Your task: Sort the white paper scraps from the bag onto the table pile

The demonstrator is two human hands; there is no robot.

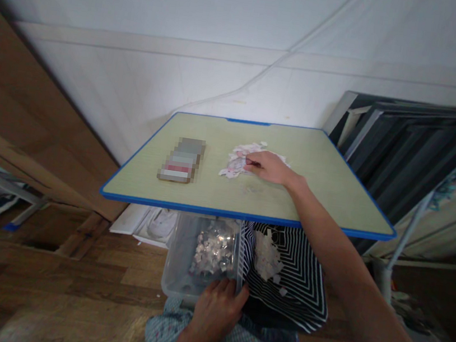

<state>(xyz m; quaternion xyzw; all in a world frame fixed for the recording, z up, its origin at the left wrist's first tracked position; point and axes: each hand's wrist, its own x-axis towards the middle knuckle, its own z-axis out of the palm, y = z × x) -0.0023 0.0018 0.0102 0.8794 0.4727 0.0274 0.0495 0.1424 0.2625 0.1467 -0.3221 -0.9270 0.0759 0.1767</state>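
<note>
The right hand [273,168] was on top of the table [208,193], at a pile of torn paper bits [235,163] near the table's middle. It looked as if the work was at the picking step. The thumb and fingers were bent and close together, but I cannot tell if they had hold of a bit. To get just one, the fingertips would need a small, soft pinch, because the bits looked thin and light.

The left hand [217,308] was below the table's near edge. Its fingers curled at the near rim of a clear tub [178,266], but I cannot tell how tightly they gripped. Shiny bits [214,251] sat in the tub, too small to name.

A striped bag [302,272] with white scraps [267,256] in it was also below that edge, partly behind the right arm. The right hand hid some of the pile. A phone-like thing [181,160] on the table's left side was all blurry squares.
</note>
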